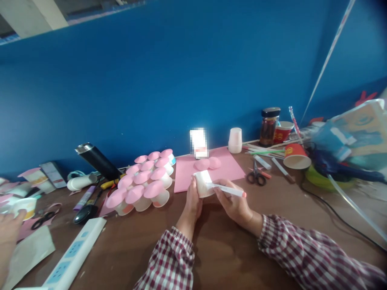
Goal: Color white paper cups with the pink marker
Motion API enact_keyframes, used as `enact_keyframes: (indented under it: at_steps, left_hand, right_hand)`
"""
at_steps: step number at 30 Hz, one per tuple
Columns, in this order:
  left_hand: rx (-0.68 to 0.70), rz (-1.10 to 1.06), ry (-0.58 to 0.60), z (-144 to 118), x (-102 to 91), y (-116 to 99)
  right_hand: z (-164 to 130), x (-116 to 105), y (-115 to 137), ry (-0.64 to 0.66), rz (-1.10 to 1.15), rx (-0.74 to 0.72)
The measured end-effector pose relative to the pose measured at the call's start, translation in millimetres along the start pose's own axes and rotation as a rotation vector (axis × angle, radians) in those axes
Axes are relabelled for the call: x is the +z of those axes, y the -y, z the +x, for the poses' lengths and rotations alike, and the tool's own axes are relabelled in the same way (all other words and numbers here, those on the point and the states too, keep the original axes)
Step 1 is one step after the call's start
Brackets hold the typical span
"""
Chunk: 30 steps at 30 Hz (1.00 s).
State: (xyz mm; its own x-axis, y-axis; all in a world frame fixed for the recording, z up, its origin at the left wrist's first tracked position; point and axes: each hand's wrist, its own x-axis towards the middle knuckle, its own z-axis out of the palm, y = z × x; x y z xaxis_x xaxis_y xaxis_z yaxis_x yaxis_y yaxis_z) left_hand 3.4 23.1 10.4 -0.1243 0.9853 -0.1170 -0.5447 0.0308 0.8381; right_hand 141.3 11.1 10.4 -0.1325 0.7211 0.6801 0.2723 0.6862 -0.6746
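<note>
— What's over at nine o'clock, by the table's edge?

— Another person's hand resting near a small cup, with black scissors just beside it and a white power strip lying toward seven o'clock. Behind those, a black flask lies tilted.

— And the pink things?

— A cluster of white cups with pink caps, packed touching one another, at about ten o'clock from the hands.

— What are the hands doing?

— The left hand is closed around a white paper cup, held on its side just above the table, near the middle. The right hand grips a white marker with a pink-orange end; its other end touches the cup's wall. Both sleeves are red-and-white check.

— Behind them?

— At twelve o'clock a pink sheet lies flat with two pink discs on it, and a stack of white cups stands at its far corner.

— Further right?

— Small scissors at two o'clock, a dark-lidded jar against the blue wall, and a red paper cup tipped on its side beside loose straws
</note>
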Motion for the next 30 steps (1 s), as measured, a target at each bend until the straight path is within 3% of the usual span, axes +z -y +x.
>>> enact_keyframes:
  at_steps: [18,25,30]
  left_hand:
    - [0.005,0.014,0.027,-0.6,0.1,2.1]
    - [0.094,0.020,0.099,-1.2,-3.0,4.5]
    - [0.061,0.018,0.076,1.9,-5.2,4.8]
  right_hand:
    - [-0.5,1.3,-1.4,0.007,-0.009,0.061]
    - [1.1,0.6,-1.9,0.002,-0.021,0.032]
    - [1.6,0.5,-2.9,-0.014,-0.045,0.085]
